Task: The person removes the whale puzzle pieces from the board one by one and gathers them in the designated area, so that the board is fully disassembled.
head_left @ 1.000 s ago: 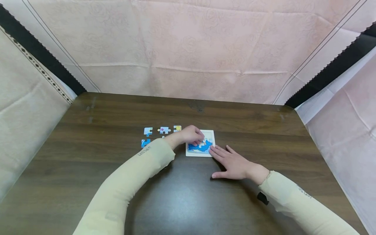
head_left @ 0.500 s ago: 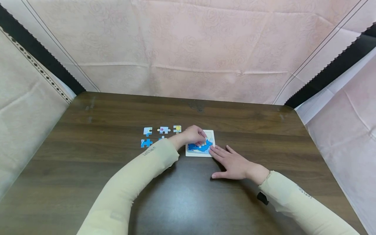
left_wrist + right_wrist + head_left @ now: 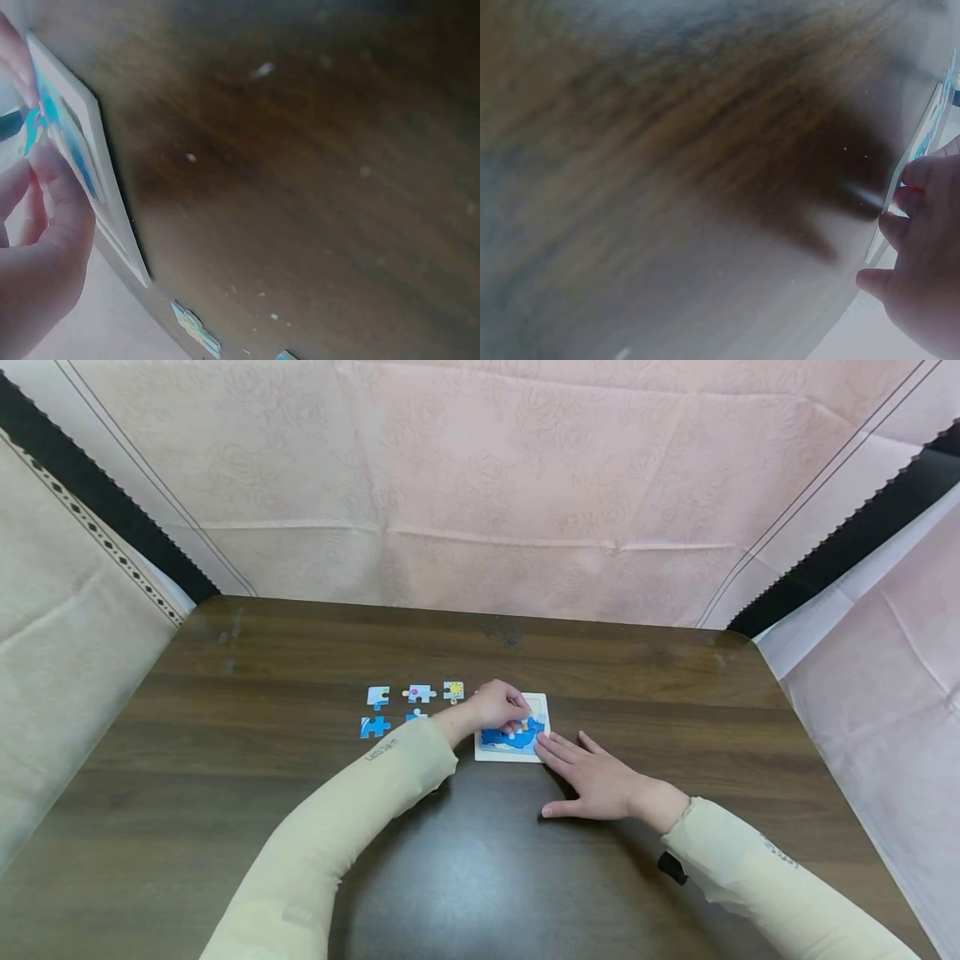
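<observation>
We see left hand (image 3: 498, 705) pinching a jigsaw piece (image 3: 31, 132) over the puzzle tray (image 3: 507, 757); right hand (image 3: 592, 778), fingers spread, touches its near-right edge. Misaligned tabs could jam the piece.

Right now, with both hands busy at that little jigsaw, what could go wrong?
The teal jigsaw piece pinched in the left hand could slip or go in crooked. The puzzle tray might slide, since the right hand seems to steady it only with fingertips at one side. The left sleeve may nudge the partly hidden blue jigsaw piece beside it.
</observation>
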### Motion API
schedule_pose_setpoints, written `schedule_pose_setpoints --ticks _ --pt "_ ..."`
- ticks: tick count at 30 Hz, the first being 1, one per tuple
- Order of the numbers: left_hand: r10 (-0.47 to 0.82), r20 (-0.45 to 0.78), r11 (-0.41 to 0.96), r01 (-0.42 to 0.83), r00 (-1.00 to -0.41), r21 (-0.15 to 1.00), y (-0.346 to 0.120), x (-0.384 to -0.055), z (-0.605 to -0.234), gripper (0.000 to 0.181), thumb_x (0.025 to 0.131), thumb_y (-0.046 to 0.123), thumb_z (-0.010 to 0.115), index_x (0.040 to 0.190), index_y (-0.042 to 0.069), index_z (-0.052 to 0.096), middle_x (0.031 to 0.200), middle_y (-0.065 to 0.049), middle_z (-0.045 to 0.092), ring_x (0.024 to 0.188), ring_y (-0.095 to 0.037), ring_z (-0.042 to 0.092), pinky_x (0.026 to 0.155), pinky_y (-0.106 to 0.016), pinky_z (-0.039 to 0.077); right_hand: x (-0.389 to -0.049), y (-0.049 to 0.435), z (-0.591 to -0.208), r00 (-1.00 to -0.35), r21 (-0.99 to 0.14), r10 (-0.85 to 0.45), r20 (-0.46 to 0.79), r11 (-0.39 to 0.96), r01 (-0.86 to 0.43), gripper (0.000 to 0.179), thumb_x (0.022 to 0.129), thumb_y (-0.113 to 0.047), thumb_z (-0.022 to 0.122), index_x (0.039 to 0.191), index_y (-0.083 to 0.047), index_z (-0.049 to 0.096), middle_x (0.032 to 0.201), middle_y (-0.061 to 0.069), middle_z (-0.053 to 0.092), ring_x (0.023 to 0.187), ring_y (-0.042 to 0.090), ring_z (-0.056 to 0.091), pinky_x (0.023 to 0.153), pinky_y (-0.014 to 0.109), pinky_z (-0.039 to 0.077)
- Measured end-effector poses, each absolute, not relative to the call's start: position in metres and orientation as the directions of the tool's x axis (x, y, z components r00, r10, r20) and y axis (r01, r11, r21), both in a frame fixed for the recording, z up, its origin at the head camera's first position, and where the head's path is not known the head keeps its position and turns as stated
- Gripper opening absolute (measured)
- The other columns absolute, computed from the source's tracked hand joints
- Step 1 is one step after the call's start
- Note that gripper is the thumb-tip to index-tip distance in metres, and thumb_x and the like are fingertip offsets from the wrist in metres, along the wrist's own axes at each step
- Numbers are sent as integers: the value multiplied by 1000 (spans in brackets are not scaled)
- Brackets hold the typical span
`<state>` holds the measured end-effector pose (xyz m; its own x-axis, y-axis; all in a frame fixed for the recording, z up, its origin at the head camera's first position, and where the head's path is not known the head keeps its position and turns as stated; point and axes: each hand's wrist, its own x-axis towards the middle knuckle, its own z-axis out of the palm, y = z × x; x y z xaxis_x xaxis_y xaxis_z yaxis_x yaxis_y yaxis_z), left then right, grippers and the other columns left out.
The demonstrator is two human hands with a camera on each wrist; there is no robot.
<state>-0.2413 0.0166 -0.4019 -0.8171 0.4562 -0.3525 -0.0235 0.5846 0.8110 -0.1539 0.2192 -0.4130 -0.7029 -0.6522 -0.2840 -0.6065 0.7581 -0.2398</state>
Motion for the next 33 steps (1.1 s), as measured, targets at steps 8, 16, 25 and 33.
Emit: schedule_pose_setpoints --ticks 8,16,25,33 --pt "430 -341 524 -77 -836 848 8 -249 -395 24 93 20 58 107 3 66 84 -8 64 69 -13 61 68 -22 55 -153 219 -412 -703 -249 -647 -295 762 -598 88 84 -63 52 149 -11 24 157 5 18 145 25 16 115 58 8" --pt "426 -343 494 -102 -837 864 -5 -252 -391 25 92 14 59 112 0 63 89 -10 63 74 -14 60 72 -23 56 -154 219 -412 -703 -240 -644 -303 765 -597 88 84 -64 51 149 -11 23 157 5 17 145 25 15 115 58 9" --pt "415 -338 482 -111 -845 869 -22 -252 -383 27 92 15 58 115 1 61 98 -12 64 87 -21 63 80 -27 55 -153 218 -411 -701 -246 -647 -299 762 -599 87 84 -63 51 149 -11 23 157 5 17 145 25 15 115 58 9" --pt "376 -362 478 -156 -853 865 -39 -254 -383 27 90 16 61 113 1 60 99 -14 66 84 -22 64 84 -32 55 -154 218 -411 -700 -244 -649 -297 760 -602 87 85 -63 51 149 -11 23 157 6 17 145 25 15 115 58 9"
